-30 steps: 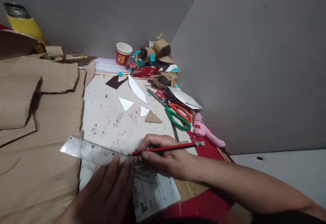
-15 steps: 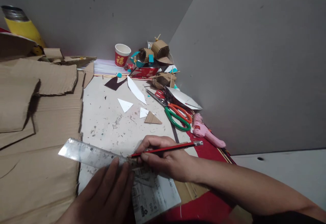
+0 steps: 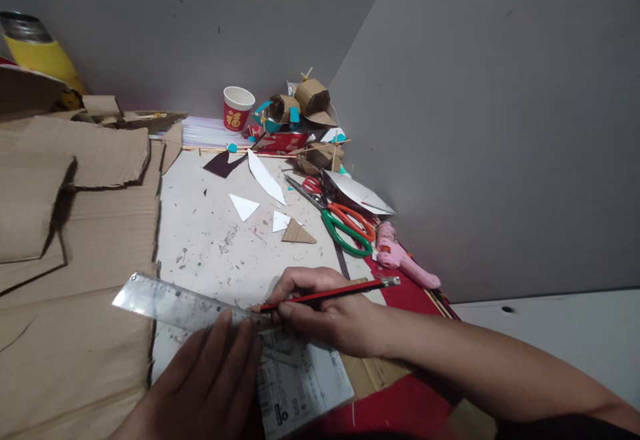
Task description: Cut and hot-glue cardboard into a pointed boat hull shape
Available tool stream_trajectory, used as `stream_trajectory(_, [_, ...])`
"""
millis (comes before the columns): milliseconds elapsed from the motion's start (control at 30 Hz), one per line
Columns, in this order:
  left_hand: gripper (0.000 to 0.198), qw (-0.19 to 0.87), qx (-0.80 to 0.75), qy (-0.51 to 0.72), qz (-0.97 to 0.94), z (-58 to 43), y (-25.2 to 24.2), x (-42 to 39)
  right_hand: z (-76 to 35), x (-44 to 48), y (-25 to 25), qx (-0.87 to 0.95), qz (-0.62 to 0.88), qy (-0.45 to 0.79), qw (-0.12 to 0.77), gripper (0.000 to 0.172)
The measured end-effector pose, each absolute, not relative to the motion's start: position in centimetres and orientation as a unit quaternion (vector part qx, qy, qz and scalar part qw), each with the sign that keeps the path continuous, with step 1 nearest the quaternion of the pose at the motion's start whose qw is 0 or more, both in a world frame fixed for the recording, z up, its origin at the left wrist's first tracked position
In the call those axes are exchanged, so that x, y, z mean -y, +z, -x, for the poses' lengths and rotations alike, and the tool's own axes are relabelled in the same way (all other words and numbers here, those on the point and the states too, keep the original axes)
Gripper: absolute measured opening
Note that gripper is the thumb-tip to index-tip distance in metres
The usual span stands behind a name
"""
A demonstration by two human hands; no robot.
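Observation:
My left hand [image 3: 210, 380] lies flat, fingers stretched, pressing a clear plastic ruler [image 3: 170, 303] onto a printed piece of card [image 3: 300, 387] at the near edge of the table. My right hand [image 3: 325, 310] pinches a red and black pencil [image 3: 330, 290], its tip resting against the ruler's far edge just beyond my left fingertips. The ruler runs out to the left over a large cardboard sheet [image 3: 75, 240].
Green-and-orange scissors [image 3: 345, 223] and a pink glue gun [image 3: 400, 257] lie right of the white tabletop [image 3: 210, 233]. White and brown paper triangles are scattered mid-table. A red paper cup [image 3: 237, 108] and cardboard scraps sit in the far corner. Grey walls close in behind and on the right.
Almost nothing differs. Both hands keep their hold on ruler and pencil; the view has drifted slightly.

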State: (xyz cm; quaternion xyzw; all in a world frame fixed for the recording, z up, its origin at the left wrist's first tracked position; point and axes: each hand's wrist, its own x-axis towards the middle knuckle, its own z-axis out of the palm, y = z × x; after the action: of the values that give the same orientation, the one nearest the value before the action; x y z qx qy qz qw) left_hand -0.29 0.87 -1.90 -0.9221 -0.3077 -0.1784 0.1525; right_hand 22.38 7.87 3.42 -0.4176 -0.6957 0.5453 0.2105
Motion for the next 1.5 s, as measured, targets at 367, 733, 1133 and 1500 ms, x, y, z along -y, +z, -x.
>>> stream_trajectory(367, [0.039,0.146,0.300,-0.174,0.927,0.5,-1.8,-0.7,-23.4,-7.5,4.0,0.737,0.414,0.499,0.189,0.017])
stream_trajectory(733, [0.040,0.123,0.314,-0.187,0.923,0.4,-2.0,-0.6,-24.0,-7.1,4.9,0.763,0.419,0.466,0.156,0.016])
stream_trajectory(1133, [0.045,0.093,0.318,-0.203,0.921,0.4,-1.2,-0.7,-24.7,-6.7,5.7,0.799,0.421,0.413,0.117,0.013])
stream_trajectory(1500, [0.045,0.084,0.323,-0.198,0.922,0.3,-1.4,-0.6,-25.0,-6.3,6.6,0.817,0.420,0.382,0.099,0.013])
